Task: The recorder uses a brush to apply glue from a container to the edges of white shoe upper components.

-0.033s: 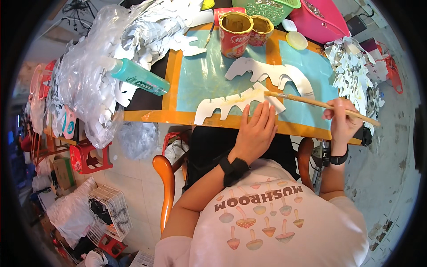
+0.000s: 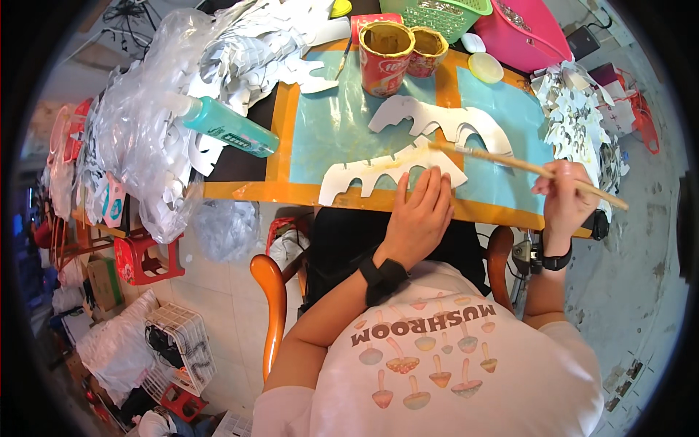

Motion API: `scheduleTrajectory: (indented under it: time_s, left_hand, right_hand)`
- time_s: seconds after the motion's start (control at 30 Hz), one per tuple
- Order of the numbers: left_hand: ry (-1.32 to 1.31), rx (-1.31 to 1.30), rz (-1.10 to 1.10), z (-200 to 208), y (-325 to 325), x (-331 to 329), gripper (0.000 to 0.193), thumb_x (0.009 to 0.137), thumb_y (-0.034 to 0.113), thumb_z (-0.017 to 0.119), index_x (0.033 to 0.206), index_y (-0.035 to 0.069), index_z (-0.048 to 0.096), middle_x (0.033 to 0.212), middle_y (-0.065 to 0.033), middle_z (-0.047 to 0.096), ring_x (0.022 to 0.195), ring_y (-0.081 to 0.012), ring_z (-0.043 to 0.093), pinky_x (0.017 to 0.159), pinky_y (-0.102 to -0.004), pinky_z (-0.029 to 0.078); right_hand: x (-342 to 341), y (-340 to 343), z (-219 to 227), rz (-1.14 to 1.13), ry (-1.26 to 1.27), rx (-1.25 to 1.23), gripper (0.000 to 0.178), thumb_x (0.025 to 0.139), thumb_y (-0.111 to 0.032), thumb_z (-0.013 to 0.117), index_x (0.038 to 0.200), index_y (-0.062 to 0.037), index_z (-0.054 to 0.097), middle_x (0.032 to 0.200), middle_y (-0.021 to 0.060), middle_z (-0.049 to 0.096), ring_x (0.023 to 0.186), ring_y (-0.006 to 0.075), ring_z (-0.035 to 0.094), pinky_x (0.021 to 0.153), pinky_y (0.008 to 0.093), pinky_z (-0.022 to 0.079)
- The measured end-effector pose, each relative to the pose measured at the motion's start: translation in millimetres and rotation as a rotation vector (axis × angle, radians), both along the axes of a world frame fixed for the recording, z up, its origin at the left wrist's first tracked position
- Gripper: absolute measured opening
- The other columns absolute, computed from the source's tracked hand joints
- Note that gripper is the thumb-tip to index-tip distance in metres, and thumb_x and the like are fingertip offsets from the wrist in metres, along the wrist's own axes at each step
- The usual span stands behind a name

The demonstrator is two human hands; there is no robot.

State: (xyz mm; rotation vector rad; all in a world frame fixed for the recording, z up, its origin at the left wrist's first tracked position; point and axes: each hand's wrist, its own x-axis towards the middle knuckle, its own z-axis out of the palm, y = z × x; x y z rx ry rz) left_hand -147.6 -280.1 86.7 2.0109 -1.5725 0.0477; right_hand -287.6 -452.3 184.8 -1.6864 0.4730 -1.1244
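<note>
My right hand (image 2: 566, 197) is closed around the long wooden handle of a paintbrush (image 2: 502, 158). The brush tip, slightly blurred, is at the upper edge of a white scalloped cut-out (image 2: 375, 169) lying near the table's front edge. Yellowish smears mark that piece around the tip. My left hand (image 2: 419, 218) lies with fingers stretched out, their tips on the cut-out's lower right part. Just beyond lies a second white arched cut-out (image 2: 437, 120). Behind it stand a red can (image 2: 384, 65) and a shorter one (image 2: 426, 54), both with yellow-crusted rims.
Heaped white cut pieces (image 2: 247, 54) and clear plastic bags (image 2: 138, 124) fill the left side, near a teal bottle (image 2: 233, 127). Another brush (image 2: 343, 62) lies by the cans. At the back are a green basket (image 2: 444, 18) and pink basket (image 2: 524, 33). More cut pieces (image 2: 571, 109) pile up on the right.
My right hand has shifted slightly right and nearer to me, and the brush tip slightly up and left. The left hand stays in place.
</note>
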Motion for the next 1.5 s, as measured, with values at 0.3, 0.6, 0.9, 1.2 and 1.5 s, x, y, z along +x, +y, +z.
scheduleTrajectory:
  time_s: [0.3,0.6,0.9,1.2,1.5]
  left_hand:
    - [-0.041,0.014,0.012,2,1,2,0.042,0.085,0.023,0.063,0.12,0.001,0.055,0.133,-0.0156,0.051,0.122,-0.0269,0.048,0.106,-0.0491,0.031]
    - [-0.075,-0.021,-0.002,3,-3,1,0.04,0.084,0.023,0.064,0.116,0.001,0.055,0.131,-0.017,0.052,0.122,-0.0276,0.048,0.105,-0.0515,0.032]
    - [-0.085,-0.035,0.017,1,-1,1,0.04,0.083,0.022,0.065,0.116,0.0,0.055,0.131,-0.018,0.052,0.12,-0.0285,0.049,0.104,-0.0506,0.033]
    - [-0.055,-0.036,0.008,2,-1,-1,0.04,0.083,0.021,0.065,0.115,-0.001,0.056,0.131,-0.0187,0.052,0.121,-0.0293,0.049,0.105,-0.0512,0.033]
    - [0.017,-0.051,0.002,4,0,-2,0.042,0.083,0.018,0.065,0.117,-0.003,0.055,0.126,-0.0183,0.052,0.122,-0.0314,0.047,0.105,-0.0512,0.033]
  right_hand:
    - [139,-20,78,0.006,-0.075,-0.408,0.024,0.092,-0.02,0.066,0.086,0.0031,0.068,0.06,0.0064,0.061,0.048,0.0107,0.054,0.046,0.0282,0.046]
    - [215,-44,48,0.145,0.277,-0.667,0.023,0.088,-0.023,0.07,0.083,-0.0014,0.069,0.052,0.0073,0.055,0.042,0.0132,0.05,0.041,0.0294,0.038]
    - [147,-62,74,-0.053,-0.085,0.004,0.02,0.091,-0.019,0.066,0.082,-0.0012,0.067,0.06,0.0008,0.058,0.048,0.0045,0.05,0.04,0.0193,0.038]
    - [87,-88,40,-0.142,-0.236,0.424,0.016,0.091,-0.015,0.066,0.081,-0.0033,0.062,0.061,0.0008,0.055,0.05,0.0052,0.047,0.042,0.0178,0.035]
    - [107,-79,52,0.066,-0.643,0.743,0.014,0.093,-0.014,0.063,0.094,0.0008,0.061,0.07,0.0063,0.06,0.057,0.0111,0.054,0.061,0.0178,0.056]
